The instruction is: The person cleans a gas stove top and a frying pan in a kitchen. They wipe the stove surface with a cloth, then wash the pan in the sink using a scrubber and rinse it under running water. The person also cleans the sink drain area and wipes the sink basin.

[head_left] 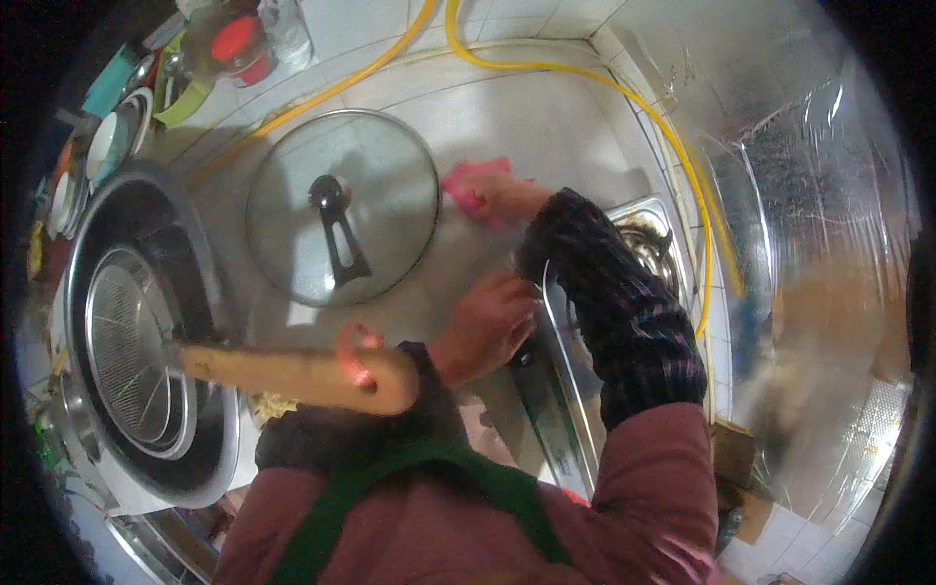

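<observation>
Cloth [463,187], bright pink and crumpled, is bunched under the right hand [502,200], whose fingers bend down over it against the flat, pale counter [526,107]; how hard they pinch cannot be told. It looks light, soft and limp, so it should fold easily and take no harm; its gathered middle, under the fingers, seems the surest place to hold, since the loose edges would only flop.

Nearer the body than that grip is the left hand [492,327], its fingers loosely curled; nothing shows in it, though its palm side is hidden. It is beside the silver metal stove [575,380], partly covered by the dark striped sleeve [624,312] of the right arm.

Just left of the grip, a round, clear glass lid [341,207] with a thin rim and black handle lies handle up. It is probably stiff, smooth and breakable.

Farther left, past the lid, a large round metal basin [146,210] with a dark inside holds a round silver mesh strainer [127,361]; anything beneath the mesh cannot be made out. A thick wooden handle [292,375] with a red loop reaches from the strainer toward the left forearm.

Farthest off, ahead and left of the grip, are a red-lidded tub [242,49] and a lime-green container [180,97], their contents unclear.
</observation>
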A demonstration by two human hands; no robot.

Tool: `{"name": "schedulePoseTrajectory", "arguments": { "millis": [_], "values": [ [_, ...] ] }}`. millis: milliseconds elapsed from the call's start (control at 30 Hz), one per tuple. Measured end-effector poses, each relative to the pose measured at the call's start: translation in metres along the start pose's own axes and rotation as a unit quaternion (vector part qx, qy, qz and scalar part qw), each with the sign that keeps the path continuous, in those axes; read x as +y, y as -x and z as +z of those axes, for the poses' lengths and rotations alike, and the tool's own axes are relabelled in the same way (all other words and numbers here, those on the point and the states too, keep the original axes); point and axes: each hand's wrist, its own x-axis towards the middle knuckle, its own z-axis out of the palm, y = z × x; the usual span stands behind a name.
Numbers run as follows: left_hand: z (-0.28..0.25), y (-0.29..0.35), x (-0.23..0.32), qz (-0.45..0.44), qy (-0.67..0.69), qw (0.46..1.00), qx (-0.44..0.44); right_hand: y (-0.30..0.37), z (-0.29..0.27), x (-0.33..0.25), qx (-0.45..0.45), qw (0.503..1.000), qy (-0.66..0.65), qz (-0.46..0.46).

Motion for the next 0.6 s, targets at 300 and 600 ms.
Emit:
{"name": "schedulePoseTrajectory", "arguments": {
  "millis": [300, 600],
  "values": [
    [0.019, -0.036, -0.014, -0.018, 0.002, 0.999, -0.038, 0.098, -0.103, 0.128, -0.108, 0.87, 0.26, 0.404],
    [0.012, -0.04, -0.004, -0.045, -0.003, 0.998, -0.031, -0.09, -0.051, 0.057, 0.031, 0.994, -0.058, -0.082]
  ]
}}
